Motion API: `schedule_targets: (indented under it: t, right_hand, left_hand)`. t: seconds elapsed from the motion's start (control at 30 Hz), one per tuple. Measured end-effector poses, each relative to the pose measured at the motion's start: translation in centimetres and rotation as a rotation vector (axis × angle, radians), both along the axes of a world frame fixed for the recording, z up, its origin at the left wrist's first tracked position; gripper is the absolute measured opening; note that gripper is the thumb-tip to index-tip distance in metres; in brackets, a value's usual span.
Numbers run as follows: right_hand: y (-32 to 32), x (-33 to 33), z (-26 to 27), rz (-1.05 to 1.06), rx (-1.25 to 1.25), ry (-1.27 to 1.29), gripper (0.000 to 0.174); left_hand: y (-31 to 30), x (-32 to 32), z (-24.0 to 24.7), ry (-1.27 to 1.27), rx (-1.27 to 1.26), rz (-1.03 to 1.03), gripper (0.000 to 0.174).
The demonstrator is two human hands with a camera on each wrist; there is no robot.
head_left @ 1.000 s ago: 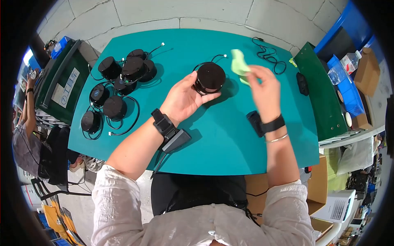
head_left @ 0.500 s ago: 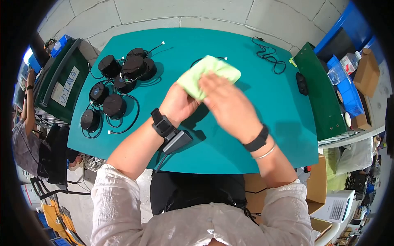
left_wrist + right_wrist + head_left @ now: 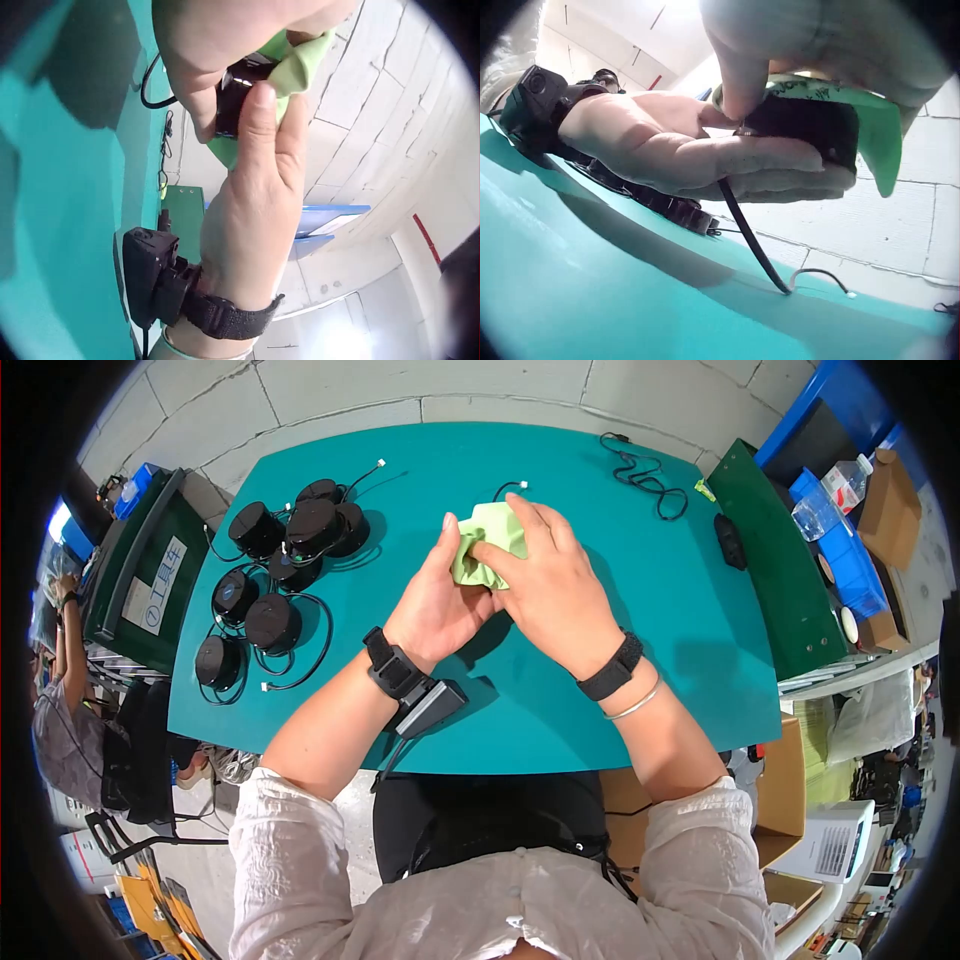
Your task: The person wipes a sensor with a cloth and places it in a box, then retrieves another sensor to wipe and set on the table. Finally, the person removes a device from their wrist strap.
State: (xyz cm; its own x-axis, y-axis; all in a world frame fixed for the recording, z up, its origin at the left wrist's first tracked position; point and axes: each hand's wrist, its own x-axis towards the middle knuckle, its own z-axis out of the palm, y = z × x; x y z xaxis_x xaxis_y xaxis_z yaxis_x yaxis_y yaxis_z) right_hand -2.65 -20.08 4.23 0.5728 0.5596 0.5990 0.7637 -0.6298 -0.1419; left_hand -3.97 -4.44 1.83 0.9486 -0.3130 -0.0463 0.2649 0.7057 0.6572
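My left hand [image 3: 440,600] supports a black round device [image 3: 802,124] from beneath, its fingers along the underside and thumb up at the side. Over the top of the device drapes a light green cloth [image 3: 500,525], which hides it in the head view. My right hand [image 3: 560,585] grips the bunched cloth with bent fingers and holds it against the device. In the left wrist view, the right thumb lies at the device's dark, shiny side. A black cable [image 3: 754,240] hangs from the device and ends in a small white connector [image 3: 851,295].
Several similar black devices [image 3: 273,623] with cables cluster on the left of the green table [image 3: 600,710]. A coiled black cable [image 3: 640,480] and a black object [image 3: 730,541] lie at the right. Green carts [image 3: 775,575] flank the table; another person [image 3: 70,710] is at far left.
The right hand brought the cloth from the right onto the device, first laying it spread over the top with straighter fingers. Now the cloth is bunched and the right fingers bend around it.
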Motion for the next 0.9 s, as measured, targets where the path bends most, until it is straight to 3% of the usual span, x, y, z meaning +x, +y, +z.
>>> schedule_targets:
  t: [0.17, 0.3, 0.37, 0.4, 0.43, 0.47, 0.5, 0.53, 0.57, 0.6, 0.7, 0.77, 0.83, 0.9]
  right_hand:
    - [-0.1, 0.1, 0.5, -0.034, 0.138, 0.051, 0.030]
    - [-0.6, 1.7, -0.4, 0.048, 0.198, 0.070, 0.025]
    - [-1.0, 2.5, -0.8, 0.129, 0.511, 0.350, 0.018]
    - [-1.1, 2.6, -0.7, 0.155, 0.658, 0.632, 0.023]
    - [-1.0, 2.5, -0.6, 0.156, 0.658, 0.633, 0.023]
    - [-0.7, 2.2, -0.6, 0.246, 0.895, 0.878, 0.026]
    - [-0.6, 2.1, -0.7, 0.337, 1.130, 1.124, 0.030]
    - [-1.1, 2.5, -0.8, 0.416, 1.183, 1.188, 0.035]
    - [-1.4, 2.7, -0.7, 0.416, 1.183, 1.191, 0.035]
    - [-1.7, 2.7, -0.4, 0.360, 1.112, 1.134, 0.035]
    - [-1.8, 2.6, -0.7, 0.345, 0.954, 0.986, 0.037]
    - [-1.5, 1.9, -1.1, 0.228, 0.684, 0.922, 0.040]
    - [-0.7, 0.6, -0.9, 0.332, 0.546, 0.776, 0.045]
    - [0.3, -0.4, -2.1, 0.308, 0.364, 0.606, 0.048]
  left_hand:
    - [-0.6, -0.6, 1.1, -0.052, 0.043, -0.013, 0.067]
    - [-0.9, -0.7, 0.6, -0.055, -0.087, -0.064, 0.075]
    - [-1.0, -0.6, 0.2, -0.040, -0.128, -0.094, 0.077]
    - [-1.1, -0.6, 0.2, -0.089, -0.078, -0.116, 0.079]
    - [-1.1, -0.5, 0.1, -0.136, -0.028, -0.138, 0.080]
    - [-1.1, -0.6, -0.2, -0.103, -0.042, -0.108, 0.068]
    - [-1.1, -0.7, -0.2, -0.101, -0.043, -0.105, 0.068]
    - [-1.0, -0.8, -0.1, -0.104, 0.043, -0.090, 0.059]
    - [-1.0, -0.8, -0.1, -0.106, 0.129, -0.077, 0.051]
    - [-1.0, -0.3, -0.2, -0.075, -0.051, -0.085, 0.040]
    - [-0.9, 0.1, -0.4, -0.089, -0.165, 0.042, 0.038]
    - [-0.4, 0.2, -1.0, -0.084, -0.156, 0.086, 0.037]
    - [0.1, 0.5, -1.1, -0.048, -0.189, 0.161, 0.035]
    - [0.7, 1.0, -1.1, 0.056, -0.211, 0.278, 0.033]
